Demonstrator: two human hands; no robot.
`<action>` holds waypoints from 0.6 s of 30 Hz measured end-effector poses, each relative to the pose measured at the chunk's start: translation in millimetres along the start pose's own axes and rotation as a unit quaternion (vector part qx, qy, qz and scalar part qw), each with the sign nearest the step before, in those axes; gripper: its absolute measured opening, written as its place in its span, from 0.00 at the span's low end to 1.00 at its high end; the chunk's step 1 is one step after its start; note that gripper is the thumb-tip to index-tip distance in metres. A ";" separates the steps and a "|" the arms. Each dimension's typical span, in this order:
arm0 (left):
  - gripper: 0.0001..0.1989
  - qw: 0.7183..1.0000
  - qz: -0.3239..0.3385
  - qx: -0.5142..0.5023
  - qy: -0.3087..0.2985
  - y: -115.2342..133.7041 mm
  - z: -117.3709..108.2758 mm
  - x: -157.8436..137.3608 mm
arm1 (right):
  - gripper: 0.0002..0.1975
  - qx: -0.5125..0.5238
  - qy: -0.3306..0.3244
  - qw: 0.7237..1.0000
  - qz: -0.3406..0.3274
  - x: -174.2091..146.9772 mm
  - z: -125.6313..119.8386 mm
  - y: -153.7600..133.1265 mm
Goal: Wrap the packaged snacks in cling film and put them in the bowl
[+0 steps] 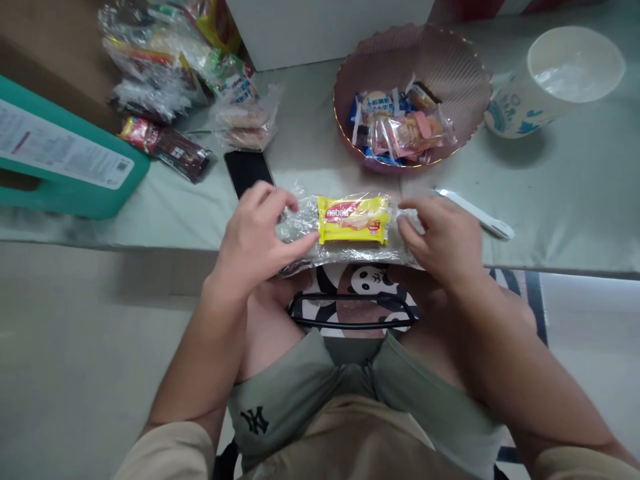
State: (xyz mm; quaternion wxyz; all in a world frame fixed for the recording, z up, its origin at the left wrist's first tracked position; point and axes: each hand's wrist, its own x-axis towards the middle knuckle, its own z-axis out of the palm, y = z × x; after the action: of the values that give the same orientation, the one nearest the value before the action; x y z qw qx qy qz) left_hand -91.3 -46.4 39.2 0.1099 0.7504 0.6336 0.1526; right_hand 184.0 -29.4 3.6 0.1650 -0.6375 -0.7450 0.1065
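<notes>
A yellow wafer packet [354,220] with a red label lies flat on a sheet of clear plastic film [300,223] at the table's front edge. To its left is my left hand [255,233], thumb and fingers spread over the film, the thumb tip close to the packet's left end. My right hand [443,237] is at the other end, its thumb and forefinger curved with a gap between them. Whether those fingertips touch the film I cannot tell. Neither hand grips the packet.
Behind are a pink glass bowl [470,73] of wrapped snacks and a paper cup [540,93]. A white-handled cutter-like tool [480,215] lies right. At left are a phone [247,170], snack bags [160,73], a dark snack packet [183,152] and a green box [60,147].
</notes>
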 end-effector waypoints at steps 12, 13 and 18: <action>0.08 0.999 0.037 -0.008 -0.034 -0.2 1.9 45.4 | 0.09 0.235 0.186 0.948 0.105 22.4 2.1 22.3; 0.08 0.998 0.044 -0.008 -0.045 3.0 1.6 47.4 | 0.09 0.242 0.189 0.946 0.107 23.8 2.6 22.2; 0.18 0.988 0.113 0.052 -0.093 12.8 7.3 54.3 | 0.09 0.222 0.201 0.951 0.078 34.0 7.5 19.4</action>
State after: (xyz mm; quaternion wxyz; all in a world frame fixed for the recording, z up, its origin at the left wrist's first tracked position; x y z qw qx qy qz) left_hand -68.6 5.0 41.9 0.1110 0.8328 0.5390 0.0609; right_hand 194.4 7.7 -6.8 0.4399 -0.6492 -0.6019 0.1508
